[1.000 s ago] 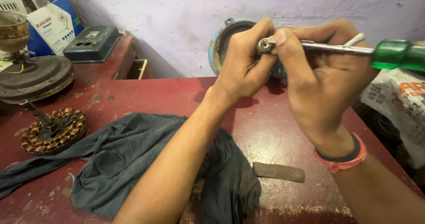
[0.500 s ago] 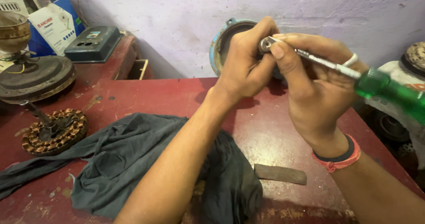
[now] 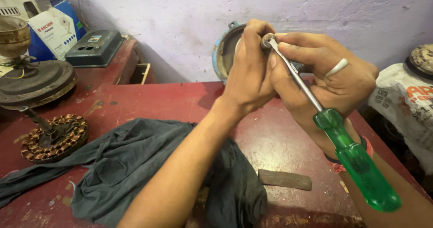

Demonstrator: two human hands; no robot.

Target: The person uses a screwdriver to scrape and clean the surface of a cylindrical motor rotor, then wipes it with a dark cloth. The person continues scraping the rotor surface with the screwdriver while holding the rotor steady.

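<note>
1. Swinging downward since the earlier frames, the green-handled screwdriver [image 3: 356, 165] now slopes from upper left to lower right; a second ago its handle pointed almost level toward the right edge of the view, and half a second ago it was only part-way tilted.
2. Its tip stays at the same spot, on the small round metal part [image 3: 268, 40] pinched up in front of the wall, so the tool appears to be levering or turning against that part rather than leaving it.
3. Both hands sit in much the same place above the red table [image 3: 149, 99] as before, while the dark grey cloth [image 3: 135, 165] and the flat metal bar [image 3: 285, 179] lie unchanged below them.
4. The left hand [image 3: 248, 75] is raised, wrist bent back, fingers curled tightly around the metal part at its top; how much of the part is enclosed I cannot tell.
5. The right hand [image 3: 324, 81] is closed around the screwdriver's steel shaft close to the tip, not on the handle, with the thumb pressed along the shaft; a pale ring shows on one finger.
6. A copper-wound motor stator [image 3: 54, 138] rests well apart on the table's left side, and a blue-rimmed round housing [image 3: 225, 52] leans against the wall behind the hands.
</note>
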